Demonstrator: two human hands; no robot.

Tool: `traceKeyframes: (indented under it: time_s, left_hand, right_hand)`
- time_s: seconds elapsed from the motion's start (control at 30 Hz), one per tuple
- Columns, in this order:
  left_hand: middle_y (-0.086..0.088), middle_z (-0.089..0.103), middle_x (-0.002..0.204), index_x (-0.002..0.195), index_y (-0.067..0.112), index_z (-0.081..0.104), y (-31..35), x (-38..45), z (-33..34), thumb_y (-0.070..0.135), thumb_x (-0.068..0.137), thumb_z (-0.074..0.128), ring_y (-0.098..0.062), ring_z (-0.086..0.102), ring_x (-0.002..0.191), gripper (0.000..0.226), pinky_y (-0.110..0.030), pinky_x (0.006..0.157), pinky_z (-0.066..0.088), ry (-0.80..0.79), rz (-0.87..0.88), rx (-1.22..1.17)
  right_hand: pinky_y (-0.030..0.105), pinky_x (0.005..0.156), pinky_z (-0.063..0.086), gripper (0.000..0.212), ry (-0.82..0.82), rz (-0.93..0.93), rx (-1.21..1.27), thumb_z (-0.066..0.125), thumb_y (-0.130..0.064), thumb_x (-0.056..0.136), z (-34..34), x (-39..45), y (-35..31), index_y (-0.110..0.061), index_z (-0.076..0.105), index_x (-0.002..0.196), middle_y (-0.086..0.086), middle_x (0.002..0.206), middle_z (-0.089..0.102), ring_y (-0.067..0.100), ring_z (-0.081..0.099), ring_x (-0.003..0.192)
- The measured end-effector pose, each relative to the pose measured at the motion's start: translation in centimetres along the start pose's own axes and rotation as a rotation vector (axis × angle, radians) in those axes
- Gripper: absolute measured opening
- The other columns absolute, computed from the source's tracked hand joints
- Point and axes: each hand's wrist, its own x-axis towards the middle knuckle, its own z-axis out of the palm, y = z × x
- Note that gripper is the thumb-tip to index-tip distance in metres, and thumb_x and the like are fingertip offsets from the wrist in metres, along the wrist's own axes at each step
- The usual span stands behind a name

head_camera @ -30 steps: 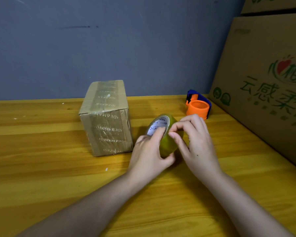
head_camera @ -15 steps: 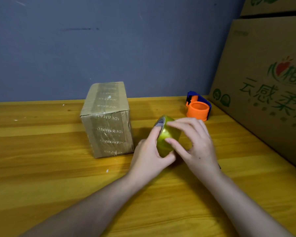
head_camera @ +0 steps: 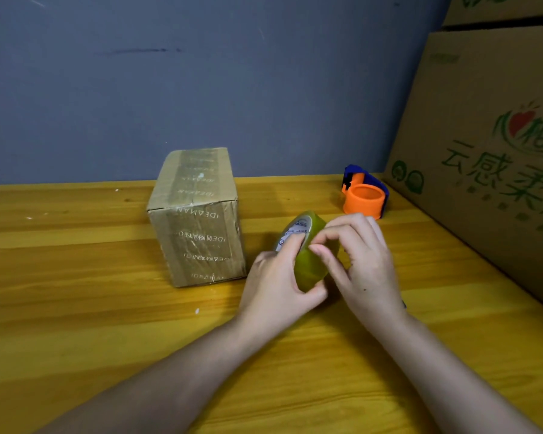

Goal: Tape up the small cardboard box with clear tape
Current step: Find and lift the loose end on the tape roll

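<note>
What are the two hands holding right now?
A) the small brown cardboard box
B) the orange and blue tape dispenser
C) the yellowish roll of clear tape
C: the left hand grips the yellowish roll of clear tape while the right hand picks at its surface.

Small cardboard box (head_camera: 198, 217): brown, closed, standing upright on the wooden surface (head_camera: 76, 308), printed tape bands already running over its top and front face; sitting at about 9 o'clock from the tape roll, near but apart. Roll of clear tape (head_camera: 311, 261): yellowish-green tinted, white label on the core, tilting on edge, being held just above the surface at about 3 o'clock from the box.
</note>
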Motion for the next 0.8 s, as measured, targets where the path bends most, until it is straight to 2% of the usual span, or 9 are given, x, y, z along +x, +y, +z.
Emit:
traceKeyframes:
  time_s: [0.17,0.3,0.57,0.67,0.8]
  left_hand:
    - [-0.004,0.067,0.077,0.103,0.031,0.043,-0.06,-0.02,-0.01,0.044,0.066,0.058,-0.034,0.061,0.077,0.042,-0.037,0.066,0.05,0.051,-0.115,-0.069]
    - [0.002,0.056,0.065,0.092,0.032,0.042,-0.16,0.14,0.06,0.049,0.063,0.054,-0.034,0.055,0.071,0.036,-0.043,0.063,0.051,0.059,-0.172,-0.149]
    - [-0.002,0.068,0.086,0.108,0.028,0.048,-0.69,0.28,0.39,0.05,0.067,0.057,-0.029,0.066,0.084,0.048,-0.044,0.074,0.052,0.064,-0.154,-0.22]
    - [-0.001,0.069,0.088,0.108,0.028,0.049,-0.86,0.32,0.42,0.05,0.067,0.06,-0.027,0.066,0.083,0.048,-0.044,0.075,0.052,0.071,-0.161,-0.252]
    - [0.007,0.067,0.093,0.108,0.027,0.052,-0.87,0.38,0.22,0.042,0.067,0.061,-0.019,0.065,0.088,0.045,-0.041,0.08,0.052,0.042,-0.149,-0.322]
  right_hand:
    - [0.025,0.073,0.042,0.021,-0.06,-0.116,-0.078,0.055,-0.028,0.09,-0.11,0.14,-0.53,-0.01,0.063,0.086,0.004,0.091,0.062,0.015,0.048,0.085]
    - [0.025,0.073,0.039,0.02,-0.064,-0.212,-0.146,0.056,-0.026,0.089,-0.24,0.17,-0.83,-0.009,0.064,0.084,0.005,0.09,0.063,0.016,0.047,0.084]
    - [0.035,0.08,0.048,0.019,-0.029,-0.116,-0.014,0.053,-0.022,0.094,-0.04,-0.19,-0.93,-0.009,0.066,0.092,0.002,0.097,0.068,0.023,0.06,0.09]
    - [0.03,0.088,0.044,0.018,-0.043,-0.1,0.048,0.051,-0.016,0.094,-0.26,-0.24,-0.88,-0.009,0.067,0.095,0.001,0.098,0.068,0.021,0.058,0.094]
    - [0.02,0.085,0.04,0.008,-0.049,-0.056,0.074,0.065,-0.012,0.085,-0.02,-0.07,-0.53,-0.009,0.066,0.093,0.002,0.095,0.065,0.018,0.058,0.092]
